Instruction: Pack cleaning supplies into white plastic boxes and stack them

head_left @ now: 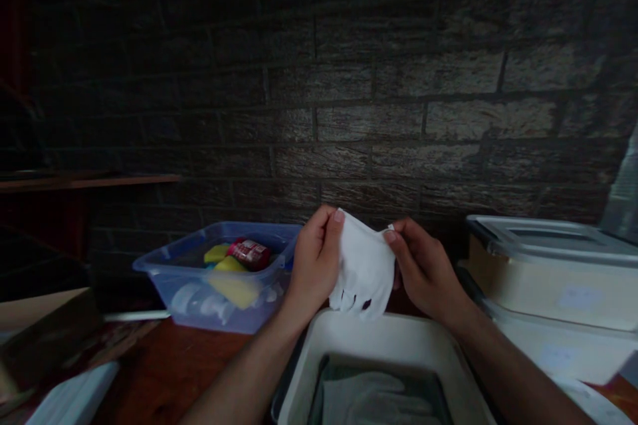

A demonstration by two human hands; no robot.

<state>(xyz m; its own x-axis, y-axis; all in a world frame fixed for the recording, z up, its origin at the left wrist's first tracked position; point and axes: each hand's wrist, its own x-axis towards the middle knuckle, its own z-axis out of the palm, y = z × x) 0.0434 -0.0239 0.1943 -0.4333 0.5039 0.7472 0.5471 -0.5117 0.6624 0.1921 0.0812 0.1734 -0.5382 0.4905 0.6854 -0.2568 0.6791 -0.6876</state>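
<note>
A white fabric glove (366,259) hangs between my two hands, its fingers pointing down over the far rim of an open white bin. My left hand (319,255) pinches the glove's upper left corner between thumb and fingers. On the other side, my right hand (419,262) pinches the upper right corner, so the cuff edge is spread between them. Below, the white bin (389,332) holds a grey glove (369,395) lying on dark green material. Whether more lies beneath it is hidden.
To the left stands a clear blue plastic tub (164,272) with yellow sponges (234,285) and a red-labelled container (249,254). Stacked lidded boxes (553,279) are at the right. A cardboard box (50,325) sits at far left, below a wooden shelf (90,181). Behind rises a brick wall (343,86).
</note>
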